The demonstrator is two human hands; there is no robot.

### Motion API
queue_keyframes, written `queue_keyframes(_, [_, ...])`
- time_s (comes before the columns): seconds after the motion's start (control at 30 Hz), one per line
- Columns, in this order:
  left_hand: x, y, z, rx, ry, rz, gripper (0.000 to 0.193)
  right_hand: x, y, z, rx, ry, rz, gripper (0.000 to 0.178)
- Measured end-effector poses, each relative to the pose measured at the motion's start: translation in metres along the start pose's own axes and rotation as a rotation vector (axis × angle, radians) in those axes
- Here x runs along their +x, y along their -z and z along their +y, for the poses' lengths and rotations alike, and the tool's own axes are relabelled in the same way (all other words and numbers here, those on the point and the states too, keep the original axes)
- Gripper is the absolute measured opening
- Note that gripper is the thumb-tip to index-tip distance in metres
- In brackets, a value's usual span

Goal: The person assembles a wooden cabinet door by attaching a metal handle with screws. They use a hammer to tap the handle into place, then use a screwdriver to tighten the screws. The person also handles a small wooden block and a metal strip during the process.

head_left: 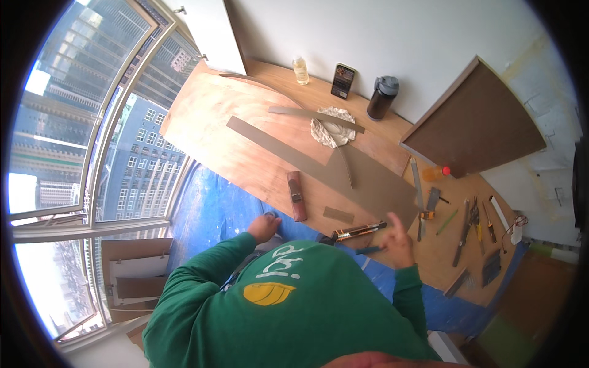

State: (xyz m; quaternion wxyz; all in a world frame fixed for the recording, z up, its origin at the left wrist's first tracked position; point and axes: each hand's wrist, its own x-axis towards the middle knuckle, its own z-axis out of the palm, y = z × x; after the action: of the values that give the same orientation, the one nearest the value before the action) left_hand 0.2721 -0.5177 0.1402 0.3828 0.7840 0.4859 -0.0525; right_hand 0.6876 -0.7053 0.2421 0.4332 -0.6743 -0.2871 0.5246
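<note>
My left hand (262, 228) is closed at the table's near edge, around a small dark thing that is mostly hidden. Over the near right part of the tabletop, my right hand (400, 245) has a finger stretched out. Beside its fingers lies a slim blue tool (368, 250); I cannot tell whether they touch. An orange-and-black utility knife (362, 231) lies just left of the right hand. A reddish wooden hand plane (296, 196) and a short brown strip (338, 214) rest between my hands. Beyond them lies a brown sheet (374, 184) with a long narrow arm.
A thin strip (316, 118) crosses a crumpled cloth (331, 132). Behind stand a clear bottle (300, 71), a phone (343, 81) and a dark tumbler (383, 98). At right are an orange bottle (436, 173), pliers (476, 221), a screwdriver (489, 226) and a leaning brown panel (475, 122).
</note>
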Motion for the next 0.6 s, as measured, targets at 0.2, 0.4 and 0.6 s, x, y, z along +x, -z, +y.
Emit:
queue_keyframes(0.2, [-0.018,0.034,-0.027,-0.532,-0.044,-0.239,0.048,-0.021,-0.147,-0.114,-0.106,0.370,-0.884,0.076])
queue_keyframes(0.4, [-0.087,0.136,-0.118,-0.958,0.049,-0.692,0.048,0.024,-0.280,-0.052,-0.528,0.088,-0.637,0.065])
queue_keyframes(0.6, [-0.157,0.189,-0.312,-0.740,0.073,-0.164,0.031,0.071,-0.394,-0.113,-0.222,-0.183,-0.074,0.053])
